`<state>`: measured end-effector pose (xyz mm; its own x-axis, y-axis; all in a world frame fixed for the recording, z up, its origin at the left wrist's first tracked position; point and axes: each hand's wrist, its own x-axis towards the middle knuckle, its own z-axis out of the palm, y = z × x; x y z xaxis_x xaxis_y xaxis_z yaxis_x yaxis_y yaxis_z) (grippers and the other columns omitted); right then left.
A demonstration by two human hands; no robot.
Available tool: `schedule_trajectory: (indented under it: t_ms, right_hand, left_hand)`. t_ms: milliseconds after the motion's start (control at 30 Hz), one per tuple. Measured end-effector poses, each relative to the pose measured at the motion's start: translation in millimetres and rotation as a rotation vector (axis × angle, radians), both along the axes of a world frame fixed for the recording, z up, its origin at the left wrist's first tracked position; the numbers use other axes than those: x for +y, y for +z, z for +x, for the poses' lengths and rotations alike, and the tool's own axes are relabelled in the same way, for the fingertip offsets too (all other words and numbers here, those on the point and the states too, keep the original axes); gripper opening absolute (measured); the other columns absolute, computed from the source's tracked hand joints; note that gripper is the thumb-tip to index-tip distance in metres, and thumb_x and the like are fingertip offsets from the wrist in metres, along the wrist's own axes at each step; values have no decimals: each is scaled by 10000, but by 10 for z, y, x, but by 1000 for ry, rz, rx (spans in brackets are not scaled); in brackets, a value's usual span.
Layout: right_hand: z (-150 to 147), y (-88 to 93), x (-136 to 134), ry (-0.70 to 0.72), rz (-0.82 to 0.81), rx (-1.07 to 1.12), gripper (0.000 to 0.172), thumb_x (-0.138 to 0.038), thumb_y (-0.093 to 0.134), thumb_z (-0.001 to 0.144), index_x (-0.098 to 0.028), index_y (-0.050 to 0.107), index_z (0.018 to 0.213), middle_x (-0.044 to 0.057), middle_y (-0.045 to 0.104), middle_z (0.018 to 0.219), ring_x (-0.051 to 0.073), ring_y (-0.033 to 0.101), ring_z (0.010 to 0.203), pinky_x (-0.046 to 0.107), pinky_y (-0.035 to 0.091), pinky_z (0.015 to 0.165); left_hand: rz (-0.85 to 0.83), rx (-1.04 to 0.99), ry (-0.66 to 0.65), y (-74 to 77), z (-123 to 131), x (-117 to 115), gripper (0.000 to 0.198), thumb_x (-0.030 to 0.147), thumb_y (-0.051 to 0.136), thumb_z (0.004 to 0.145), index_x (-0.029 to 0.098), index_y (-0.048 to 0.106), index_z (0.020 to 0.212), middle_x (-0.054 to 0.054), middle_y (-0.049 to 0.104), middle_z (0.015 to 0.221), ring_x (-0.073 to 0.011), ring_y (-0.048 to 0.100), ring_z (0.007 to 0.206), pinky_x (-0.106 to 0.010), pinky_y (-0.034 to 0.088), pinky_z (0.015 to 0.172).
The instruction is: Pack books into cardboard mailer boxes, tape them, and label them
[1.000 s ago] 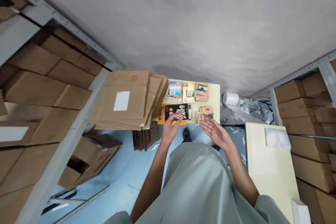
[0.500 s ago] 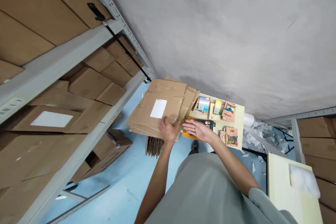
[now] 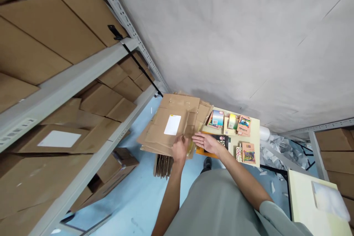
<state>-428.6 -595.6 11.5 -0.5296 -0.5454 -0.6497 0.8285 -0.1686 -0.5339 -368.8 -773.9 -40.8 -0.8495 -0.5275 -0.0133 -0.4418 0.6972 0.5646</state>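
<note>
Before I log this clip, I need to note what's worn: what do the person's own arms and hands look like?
The left hand and right hand are bare, with no gloves or watch visible. The right sleeve is short, plain and grey-green, matching the loose top. The left sleeve is out of view. Any rings are too small to tell.

L hand [image 3: 180, 149] fingertips partly hidden vs. cardboard stack [image 3: 159, 127], grip unclear. R hand [image 3: 207, 142] covers pt. of black book [image 3: 224, 141]. Label [image 3: 172, 124] txt too small. Near R table [image 3: 304, 199], L shelf boxes [image 3: 41, 37] cut off @ edge.
</note>
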Motion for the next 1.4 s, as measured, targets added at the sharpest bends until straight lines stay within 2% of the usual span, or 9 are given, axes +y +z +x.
schedule_trajectory:
  t_ms: [133, 267, 367, 500, 733, 933, 1067, 1233, 1400]
  right_hand:
    - [38, -4, -40, -16, -4, -22, 268, -441, 757, 936, -249, 738, 1121, 82, 828, 1243, 215, 750, 1250, 402, 445, 1247]
    - [102, 18, -32, -76, -22, -22, 261, -434, 794, 921, -234, 758, 1084, 78, 836, 1205, 217, 769, 1173, 398, 478, 1220]
    - [168, 60, 115, -143, -26, 9, 328, -472, 859, 877, -212, 762, 1051, 100, 841, 1144, 230, 779, 1124, 404, 508, 1181]
    - [285, 154, 629, -305, 48, 145, 430, -540, 925, 804, -222, 764, 1044, 100, 837, 1100, 235, 783, 1077, 413, 533, 1122]
    - [899, 298, 2114, -806, 401, 332, 567, -622, 946, 693, -216, 748, 1036, 74, 808, 1027, 255, 756, 1019, 431, 541, 1037]
    - [2127, 423, 3156, -1342, 645, 274, 722, -545, 962, 661, -233, 684, 1250, 78, 783, 1051, 287, 729, 1077, 485, 527, 1089]
    - [3034, 591, 3542, -1624, 953, 220, 1010, -548, 983, 604, -256, 564, 1475, 145, 655, 1415, 313, 664, 1216, 530, 516, 1135]
    - [3889, 837, 3957, -1705, 1303, 271, 1031, -506, 984, 667, -294, 534, 1571, 153, 451, 1649, 372, 442, 1511, 560, 387, 1285]
    - [4445, 981, 4584, -1768, 1353, 330, 906, -431, 977, 694, -323, 619, 1519, 113, 498, 1605, 364, 392, 1568, 532, 307, 1345]
  left_hand:
    - [0, 164, 78, 258, 24, -235, 258, 326, 577, 904, 161, 759, 982, -132, 776, 812, -240, 670, 659, -340, 501, 705]
    - [-102, 360, 87, 757, 113, -365, 295, 337, 568, 931, 155, 758, 1065, -143, 796, 932, -258, 695, 751, -367, 523, 749]
    - [-106, 489, 72, 1194, 170, -287, 280, 374, 601, 951, 167, 744, 1073, -110, 787, 957, -253, 709, 825, -363, 541, 800]
    - [129, 503, -72, 1581, 139, 81, 240, 399, 616, 958, 207, 723, 1054, -31, 759, 903, -206, 695, 824, -303, 550, 767]
    - [394, 383, -495, 1602, -170, 1281, 206, 409, 624, 933, 226, 695, 996, -4, 737, 857, -179, 681, 785, -266, 565, 738]
    - [565, 200, -1030, 1528, -249, 2525, 239, 429, 610, 925, 219, 691, 1006, -26, 763, 875, -187, 704, 766, -277, 590, 731]
    - [580, 120, -1306, 1563, -53, 3317, 255, 447, 602, 940, 215, 692, 994, -27, 751, 836, -194, 698, 749, -285, 591, 719]
    - [586, 64, -1543, 1594, 333, 4173, 289, 483, 590, 971, 223, 701, 1032, -47, 789, 939, -211, 730, 832, -296, 606, 784]
    - [534, 27, -1723, 1559, 778, 5006, 319, 508, 585, 984, 226, 718, 1052, -60, 808, 1007, -224, 749, 889, -298, 605, 819]
